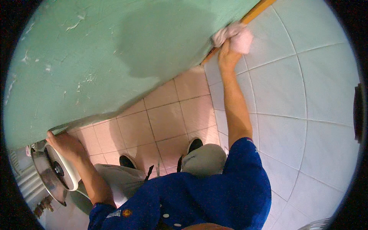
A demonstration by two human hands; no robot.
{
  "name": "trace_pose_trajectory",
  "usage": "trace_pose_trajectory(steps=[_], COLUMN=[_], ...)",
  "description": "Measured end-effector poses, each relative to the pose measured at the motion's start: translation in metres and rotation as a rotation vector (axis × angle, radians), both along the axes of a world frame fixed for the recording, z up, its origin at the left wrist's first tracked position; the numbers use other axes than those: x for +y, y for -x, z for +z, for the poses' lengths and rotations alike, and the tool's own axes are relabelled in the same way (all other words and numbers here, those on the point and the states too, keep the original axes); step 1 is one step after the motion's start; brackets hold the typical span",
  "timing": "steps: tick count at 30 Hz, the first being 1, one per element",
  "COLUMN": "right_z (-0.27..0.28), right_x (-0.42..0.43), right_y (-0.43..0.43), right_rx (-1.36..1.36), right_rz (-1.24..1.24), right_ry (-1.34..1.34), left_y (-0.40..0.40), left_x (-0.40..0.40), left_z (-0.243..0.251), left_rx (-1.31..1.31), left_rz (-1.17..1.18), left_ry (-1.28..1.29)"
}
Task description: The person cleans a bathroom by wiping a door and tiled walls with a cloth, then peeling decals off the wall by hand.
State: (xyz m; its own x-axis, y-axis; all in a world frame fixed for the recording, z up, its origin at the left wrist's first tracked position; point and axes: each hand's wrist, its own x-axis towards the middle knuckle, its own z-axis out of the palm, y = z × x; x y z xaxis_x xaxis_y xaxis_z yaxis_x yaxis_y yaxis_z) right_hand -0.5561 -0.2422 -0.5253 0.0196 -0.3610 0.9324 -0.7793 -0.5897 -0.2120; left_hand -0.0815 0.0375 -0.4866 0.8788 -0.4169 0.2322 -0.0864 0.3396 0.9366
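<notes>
A wrinkled pink cloth [241,40] is bunched in my right hand [229,57]. I have it pressed at a yellow-brown wooden strip [257,11], where a green-painted panel [95,66] meets the tiled wall [276,92]. The cloth looks slightly blurred. At the lower left, my left hand [67,146] grips the panel's near edge, with some of its fingers hidden. White scrapes and scuffs mark the green surface, and a dark shadow falls across its middle.
Beside my left forearm is a white-rimmed appliance [64,169] with a curved metal dish [47,172]. Pinkish floor tiles [166,115] lie below, with my dark shoes [195,144] on them. Part of a wire guard [319,224] shows at the lower right.
</notes>
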Motion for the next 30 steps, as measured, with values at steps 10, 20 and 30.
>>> trace_pose_trajectory(steps=[10,20,30], right_z=[-0.224,-0.308,-0.283], right_x=[0.035,0.052,-0.039], right_y=[-0.003,-0.023,-0.01], right_rx=[-0.354,-1.191,-1.202], right_rz=[0.036,0.211,0.171], right_ry=[-0.546,-1.08,-1.072], left_y=[0.006,-0.067,0.013], left_x=[0.005,0.041,-0.007], left_z=[0.012,-0.016,0.026], left_rx=[0.001,-0.472,0.102], left_rz=[0.044,0.118,0.186], left_ry=[0.009,-0.369,-0.003])
